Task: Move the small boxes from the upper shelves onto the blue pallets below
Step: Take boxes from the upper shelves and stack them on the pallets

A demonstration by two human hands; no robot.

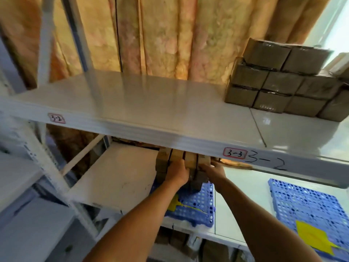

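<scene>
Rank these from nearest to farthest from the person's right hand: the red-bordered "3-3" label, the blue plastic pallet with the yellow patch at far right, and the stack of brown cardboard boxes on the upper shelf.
1. The red-bordered "3-3" label, on the shelf edge just above the right hand.
2. The blue plastic pallet, lower right on the shelf below.
3. The stack of brown cardboard boxes, up at the right of the upper shelf.
</scene>
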